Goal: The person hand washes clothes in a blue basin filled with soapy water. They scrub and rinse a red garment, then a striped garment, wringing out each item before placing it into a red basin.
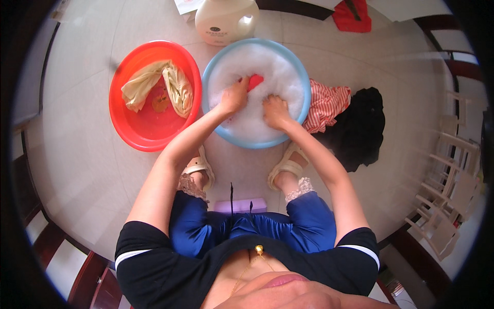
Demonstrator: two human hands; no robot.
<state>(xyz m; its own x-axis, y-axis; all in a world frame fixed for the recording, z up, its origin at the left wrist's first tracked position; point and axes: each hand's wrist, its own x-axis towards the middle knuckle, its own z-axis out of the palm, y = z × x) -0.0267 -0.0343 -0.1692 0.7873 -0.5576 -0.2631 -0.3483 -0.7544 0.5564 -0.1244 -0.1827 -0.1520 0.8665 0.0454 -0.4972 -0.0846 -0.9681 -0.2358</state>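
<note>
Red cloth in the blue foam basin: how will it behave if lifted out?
The red cloth sits in suds under the left hand, so it is probably soaked, limp and dripping. Likely slippery too, and heavier than the dry striped garment looks.

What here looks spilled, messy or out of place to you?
Nothing looks spilled. The only untidy spot is the striped cloth and black garment heaped on the floor beside the blue basin, where both hands work in suds.
</note>
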